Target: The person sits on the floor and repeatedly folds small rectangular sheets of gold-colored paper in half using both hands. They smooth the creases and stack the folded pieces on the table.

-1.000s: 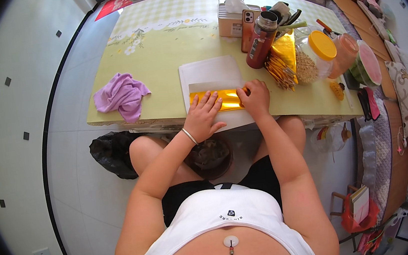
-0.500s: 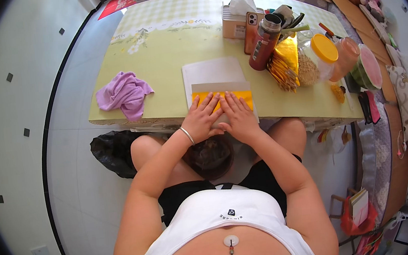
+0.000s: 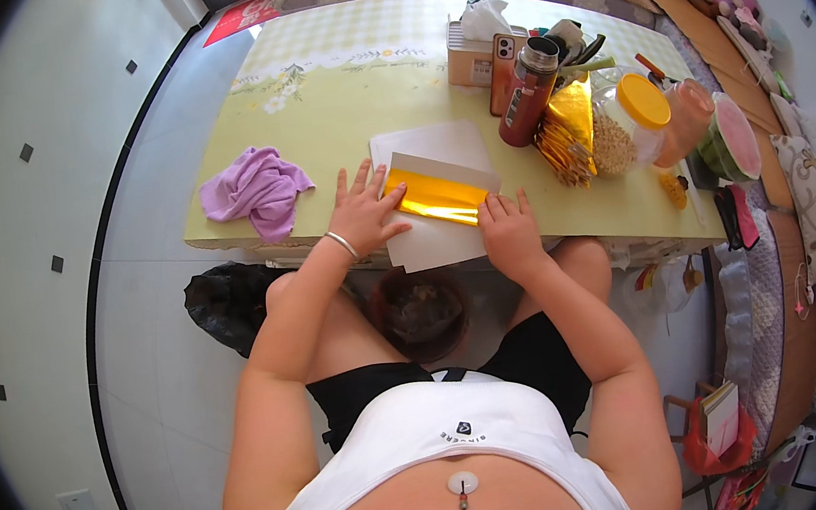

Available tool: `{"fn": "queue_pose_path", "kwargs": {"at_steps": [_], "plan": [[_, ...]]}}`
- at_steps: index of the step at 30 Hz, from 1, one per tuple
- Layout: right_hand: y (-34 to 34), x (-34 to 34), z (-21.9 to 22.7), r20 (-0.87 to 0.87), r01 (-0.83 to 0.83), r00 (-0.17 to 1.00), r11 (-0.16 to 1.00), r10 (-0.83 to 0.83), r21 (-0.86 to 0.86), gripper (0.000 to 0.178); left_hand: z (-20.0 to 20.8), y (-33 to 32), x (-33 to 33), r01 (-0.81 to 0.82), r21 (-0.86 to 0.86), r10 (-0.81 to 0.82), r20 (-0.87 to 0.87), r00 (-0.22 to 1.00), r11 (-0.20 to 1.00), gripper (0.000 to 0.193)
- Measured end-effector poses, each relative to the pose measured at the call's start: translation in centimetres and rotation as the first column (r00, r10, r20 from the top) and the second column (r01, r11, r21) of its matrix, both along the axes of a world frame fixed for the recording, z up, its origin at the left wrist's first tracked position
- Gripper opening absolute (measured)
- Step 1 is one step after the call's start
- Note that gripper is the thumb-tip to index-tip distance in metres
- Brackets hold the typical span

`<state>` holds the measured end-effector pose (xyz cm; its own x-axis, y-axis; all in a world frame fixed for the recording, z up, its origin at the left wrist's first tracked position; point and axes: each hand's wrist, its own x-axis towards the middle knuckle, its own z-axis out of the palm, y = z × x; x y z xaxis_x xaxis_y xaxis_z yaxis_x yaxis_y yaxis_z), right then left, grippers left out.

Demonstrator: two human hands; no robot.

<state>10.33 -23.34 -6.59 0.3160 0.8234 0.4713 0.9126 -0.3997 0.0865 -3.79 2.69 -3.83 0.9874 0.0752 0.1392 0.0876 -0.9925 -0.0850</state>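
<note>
A shiny gold foil sheet with a greyish strip along its far side slants across white paper at the table's near edge. Its right end sits closer to me than its left. My left hand has its fingers spread, touching the foil's left end. At the other end, my right hand has bent fingers closed on the corner of the foil. Whether the foil is lifted off the paper I cannot tell.
A lilac cloth lies left on the table. To the right stand a dark red flask, a phone, gold packets, a yellow-lidded jar and a tissue box. Between my knees is a dark bin.
My hands have moved apart from the middle of the foil to its two ends. The foil has turned, its right end swinging toward me, and more of its gold shows.
</note>
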Motion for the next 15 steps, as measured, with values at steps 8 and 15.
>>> {"fn": "queue_pose_path", "kwargs": {"at_steps": [8,15], "plan": [[2.2,-2.0,1.1,-0.405,-0.019,0.903,0.954,0.145,0.298,0.010,-1.7,-7.6,1.4,0.199,-0.443,-0.001,0.407,0.914,0.874,0.019],[2.9,1.0,0.6,-0.668,0.122,0.733,0.941,0.128,0.315,0.019,-2.7,-8.5,1.7,0.110,-0.670,0.337,0.501,0.797,0.734,0.017]]}}
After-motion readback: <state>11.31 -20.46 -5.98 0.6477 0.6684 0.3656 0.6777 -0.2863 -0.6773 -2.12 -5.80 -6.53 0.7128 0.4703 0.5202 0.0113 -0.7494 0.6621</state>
